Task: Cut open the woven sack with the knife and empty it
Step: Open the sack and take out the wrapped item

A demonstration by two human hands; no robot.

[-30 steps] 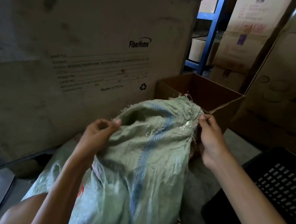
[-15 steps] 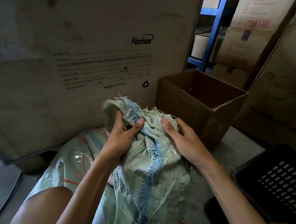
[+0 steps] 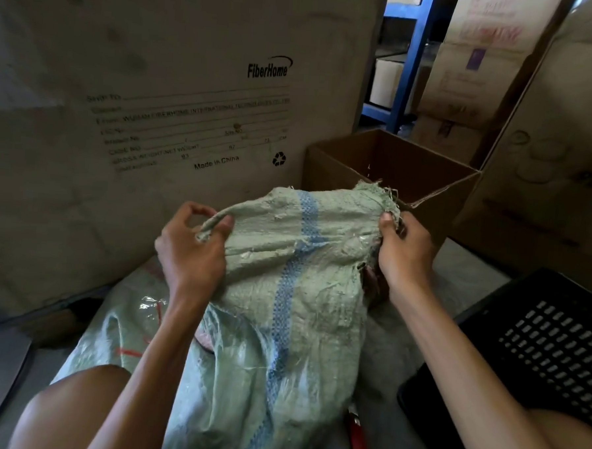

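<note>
1. Nearest, at the bottom edge right of centre, a red-handled tool (image 3: 357, 437) lies on the floor just beside the sack; probably the knife, blade not visible, neither hand on it
2. The woven sack (image 3: 294, 293), pale green with a blue stripe, stands between the knees on the floor, its upper part lifted and stretched between the two hands
3. Left hand (image 3: 192, 253): thumb and fingers pinch a rolled fold of the sack's top edge on the left
4. Right hand (image 3: 404, 254): fingers closed on the frayed top corner on the right; a dark opening shows just below this grip
5. Handling judgement: the cloth is soft and limp, crumples freely, rough enough not to slip; frayed strands may tear loose. The lower body looks full, so likely heavy. Best hold is bunched fabric at the corners, as now
6. A black perforated crate (image 3: 538, 343) sits near right
7. Farther off, an open cardboard box (image 3: 332, 168) stands just behind the sack's top
8. A large printed carton (image 3: 157, 97) fills the far left
</note>
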